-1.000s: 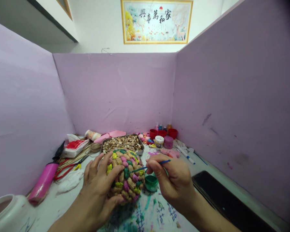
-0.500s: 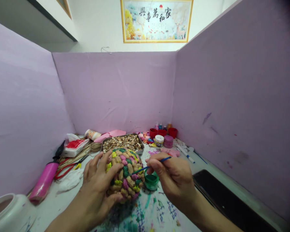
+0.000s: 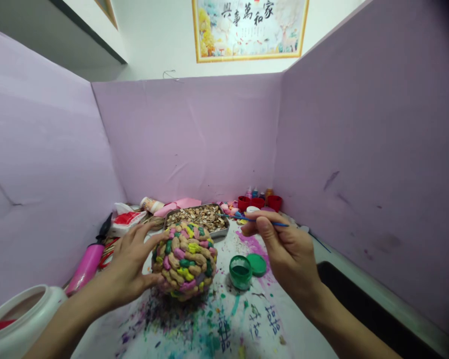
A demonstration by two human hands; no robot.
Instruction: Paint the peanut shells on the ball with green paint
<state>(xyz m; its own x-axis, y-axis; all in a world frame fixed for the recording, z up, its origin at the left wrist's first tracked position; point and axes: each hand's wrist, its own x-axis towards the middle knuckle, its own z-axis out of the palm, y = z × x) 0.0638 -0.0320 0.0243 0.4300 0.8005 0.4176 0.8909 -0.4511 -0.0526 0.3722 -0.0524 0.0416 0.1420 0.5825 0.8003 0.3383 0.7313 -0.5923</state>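
Observation:
A ball covered in peanut shells, some painted green, pink and yellow, rests on the paint-stained table. My left hand touches its left side with fingers spread. My right hand is raised to the right of the ball and pinches a thin blue paintbrush, tip pointing left. Between the ball and that hand stands an open green paint pot with its lid beside it.
A metal tray of peanut shells sits behind the ball. Red cups and paint bottles stand at the back right. A pink pump and clutter lie left, a white jar near left, a black tablet right.
My right hand lifted the brush up and away from the ball. My left hand slid from on top of the ball to its left side. The view shifted, uncovering the green pot and lid.

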